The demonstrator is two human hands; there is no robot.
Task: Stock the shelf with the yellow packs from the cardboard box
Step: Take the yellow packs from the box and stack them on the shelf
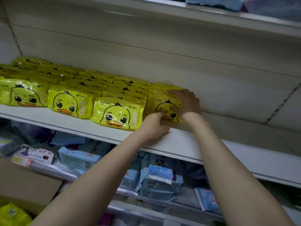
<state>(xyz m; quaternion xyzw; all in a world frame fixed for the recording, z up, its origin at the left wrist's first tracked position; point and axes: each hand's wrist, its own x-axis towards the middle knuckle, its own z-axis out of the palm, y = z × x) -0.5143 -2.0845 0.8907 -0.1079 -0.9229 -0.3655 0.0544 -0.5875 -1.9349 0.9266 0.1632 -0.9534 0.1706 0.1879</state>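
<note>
We start with the white shelf (179, 142), which runs from nine o'clock down toward four o'clock. Its front edge is bare ahead of the packs, and from the centre out to three o'clock the board lies open. Behind it the pale back panel (162, 46) fills the view toward twelve o'clock, up to the next board.

The yellow packs (70, 101) stand in rows from nine o'clock to the centre, duck faces forward, each row touching the next, set a little back from the front edge. At seven o'clock sits the cardboard box (24, 181), and a spare pack (13, 214) shows below its flap. At six o'clock blue packs (161, 178) are piled on the lower shelf (185, 201).

The end pack (161, 101) stands upright at the right end of the rows, just beside its neighbour. Our right hand (185, 101) wraps its top right corner, fingers over the top, thumb on the front. Our left hand (153, 126) pinches its lower edge, curled fingers resting on the board.
</note>
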